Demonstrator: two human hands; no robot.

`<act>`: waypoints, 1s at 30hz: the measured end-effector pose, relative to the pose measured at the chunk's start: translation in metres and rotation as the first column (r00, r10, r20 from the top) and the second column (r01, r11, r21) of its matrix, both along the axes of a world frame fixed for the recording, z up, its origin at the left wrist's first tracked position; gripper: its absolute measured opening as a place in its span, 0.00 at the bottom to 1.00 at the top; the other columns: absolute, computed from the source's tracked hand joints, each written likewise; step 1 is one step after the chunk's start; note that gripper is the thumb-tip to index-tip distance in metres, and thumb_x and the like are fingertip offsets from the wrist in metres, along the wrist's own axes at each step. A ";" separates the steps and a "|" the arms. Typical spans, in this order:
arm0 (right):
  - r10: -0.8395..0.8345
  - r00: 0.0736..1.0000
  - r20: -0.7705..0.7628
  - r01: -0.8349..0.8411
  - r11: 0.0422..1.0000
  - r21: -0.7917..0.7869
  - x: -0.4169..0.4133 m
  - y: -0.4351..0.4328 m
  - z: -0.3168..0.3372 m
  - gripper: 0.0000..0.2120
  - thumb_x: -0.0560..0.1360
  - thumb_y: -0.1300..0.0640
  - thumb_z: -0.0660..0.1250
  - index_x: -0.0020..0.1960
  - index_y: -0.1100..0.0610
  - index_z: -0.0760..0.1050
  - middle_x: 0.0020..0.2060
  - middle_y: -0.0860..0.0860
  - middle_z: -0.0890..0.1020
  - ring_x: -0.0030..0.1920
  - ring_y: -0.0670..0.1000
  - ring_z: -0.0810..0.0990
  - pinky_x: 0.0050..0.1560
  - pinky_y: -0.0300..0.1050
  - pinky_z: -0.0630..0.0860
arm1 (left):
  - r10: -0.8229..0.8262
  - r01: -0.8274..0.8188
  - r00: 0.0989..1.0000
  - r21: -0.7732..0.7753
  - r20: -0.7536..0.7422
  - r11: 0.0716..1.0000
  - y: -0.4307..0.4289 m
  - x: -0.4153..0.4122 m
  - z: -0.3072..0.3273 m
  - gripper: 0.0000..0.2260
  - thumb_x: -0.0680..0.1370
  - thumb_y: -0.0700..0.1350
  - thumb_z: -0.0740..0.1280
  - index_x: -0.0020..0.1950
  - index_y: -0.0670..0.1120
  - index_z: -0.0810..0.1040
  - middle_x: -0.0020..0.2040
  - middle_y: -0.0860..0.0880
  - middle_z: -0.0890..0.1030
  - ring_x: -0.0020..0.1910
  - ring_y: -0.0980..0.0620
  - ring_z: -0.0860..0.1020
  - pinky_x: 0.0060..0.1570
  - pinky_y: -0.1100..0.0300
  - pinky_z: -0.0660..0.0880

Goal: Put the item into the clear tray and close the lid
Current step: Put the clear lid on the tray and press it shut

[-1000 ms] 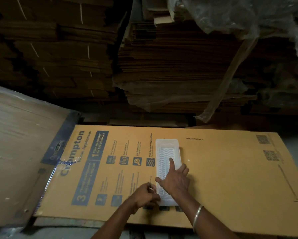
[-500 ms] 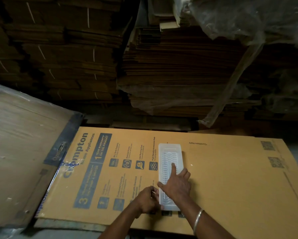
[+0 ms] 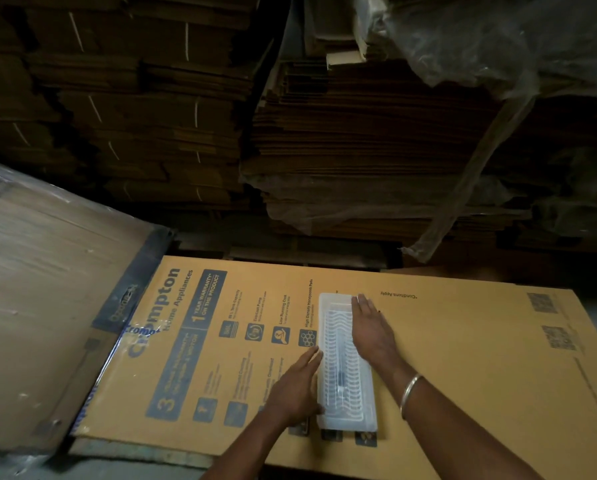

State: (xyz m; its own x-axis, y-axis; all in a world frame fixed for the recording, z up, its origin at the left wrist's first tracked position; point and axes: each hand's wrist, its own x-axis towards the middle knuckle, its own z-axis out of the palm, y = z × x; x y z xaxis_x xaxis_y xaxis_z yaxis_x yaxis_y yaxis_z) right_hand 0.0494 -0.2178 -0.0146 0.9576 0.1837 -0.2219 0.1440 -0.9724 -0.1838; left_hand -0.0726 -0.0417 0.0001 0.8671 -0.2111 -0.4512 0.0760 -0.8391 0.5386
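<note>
Flat hands [image 3: 335,362] flank clear tray [image 3: 342,362] on printed carton [image 3: 463,358].

Long clear tray [image 3: 342,362], ribbed lid shut, flat on cardboard, small dark item [image 3: 339,375] inside

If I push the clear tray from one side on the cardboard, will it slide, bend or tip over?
The clear tray looks thin, ribbed plastic, so probably light and slightly flexible. Lying long and flat on the smooth printed cardboard sheet, it would likely slide, not tip. The left hand and right hand flank it, which suggests it shifts easily.
</note>
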 end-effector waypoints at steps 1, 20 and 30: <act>0.004 1.000 -0.004 -0.004 1.000 -0.006 0.007 -0.004 -0.004 0.34 0.81 0.60 0.59 0.81 0.57 0.45 0.81 0.54 0.49 0.80 0.53 0.50 0.78 0.53 0.55 | -0.023 0.023 1.000 0.032 0.002 0.999 0.000 0.000 0.001 0.50 0.70 0.50 0.78 0.83 0.52 0.50 0.83 0.60 0.47 0.79 0.51 0.62 0.71 0.51 0.70; 0.028 1.000 -0.007 -0.028 1.000 0.012 0.025 -0.019 -0.023 0.32 0.81 0.66 0.57 0.81 0.58 0.48 0.81 0.52 0.51 0.79 0.50 0.54 0.75 0.45 0.59 | -0.093 0.111 0.992 0.220 -0.087 0.969 -0.008 0.005 0.004 0.50 0.72 0.50 0.77 0.83 0.52 0.46 0.83 0.60 0.46 0.77 0.47 0.63 0.67 0.42 0.73; 0.025 1.000 -0.012 -0.025 0.999 0.044 0.025 -0.017 0.009 0.27 0.84 0.53 0.50 0.81 0.58 0.50 0.81 0.53 0.51 0.80 0.52 0.51 0.79 0.51 0.54 | 0.005 -0.004 1.000 0.106 -0.009 0.994 -0.004 0.018 0.012 0.36 0.79 0.61 0.64 0.82 0.50 0.54 0.82 0.50 0.59 0.78 0.47 0.63 0.74 0.50 0.66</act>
